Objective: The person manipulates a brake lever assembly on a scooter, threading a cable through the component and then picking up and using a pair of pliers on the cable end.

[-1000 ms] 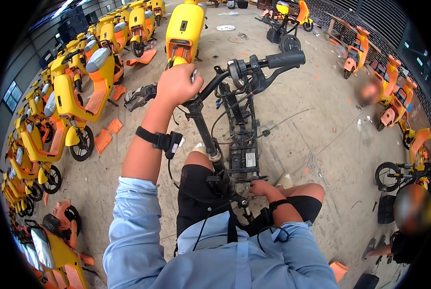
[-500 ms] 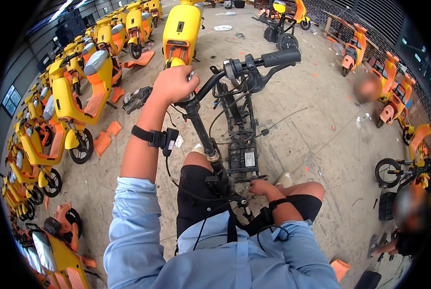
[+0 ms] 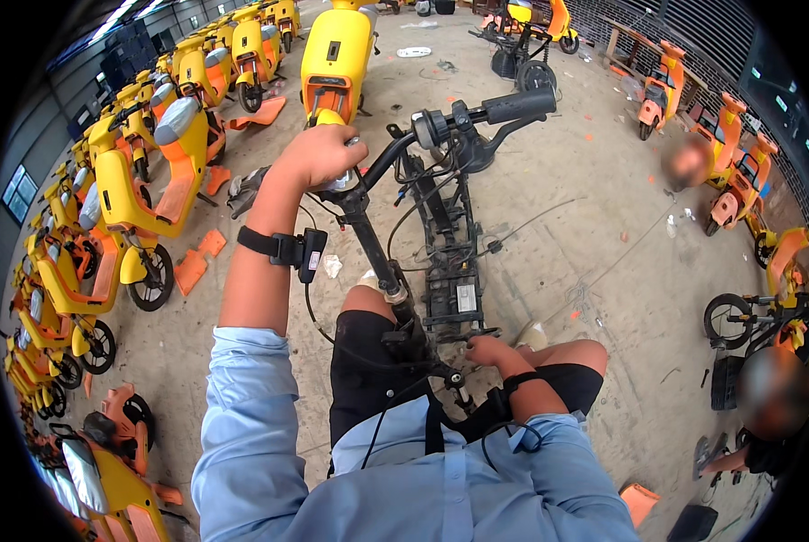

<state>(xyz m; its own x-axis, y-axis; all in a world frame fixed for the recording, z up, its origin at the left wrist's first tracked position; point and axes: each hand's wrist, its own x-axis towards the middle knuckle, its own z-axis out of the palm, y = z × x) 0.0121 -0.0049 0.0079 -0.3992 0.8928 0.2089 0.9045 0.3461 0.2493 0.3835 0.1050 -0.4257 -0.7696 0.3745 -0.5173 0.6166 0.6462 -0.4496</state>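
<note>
A stripped scooter frame (image 3: pixel 454 262), black and bare, stretches away from between my legs. Its black handlebar (image 3: pixel 386 164) sits on a tilted steering stem (image 3: pixel 364 233), with a rubber grip (image 3: pixel 517 106) and brake lever at the right end. My left hand (image 3: pixel 325 155) is closed around the left part of this bar; its palm hides what lies beneath, and a shiny silver part shows by the fingers. Low down, my right hand (image 3: pixel 486 350) is closed beside the near end of the frame, close to the fork (image 3: pixel 458 390). Whatever it holds is hidden.
Rows of yellow scooters (image 3: pixel 147 185) line the left side, and one yellow scooter (image 3: pixel 336 59) stands ahead. Orange panels (image 3: pixel 192 266) lie on the concrete floor. At right are orange scooters (image 3: pixel 737 163), a partly dismantled scooter (image 3: pixel 738 321) and a crouching person (image 3: pixel 770 425).
My left hand and the handlebar have shifted slightly left, and the view has moved a little too. My right hand stays low by the frame.
</note>
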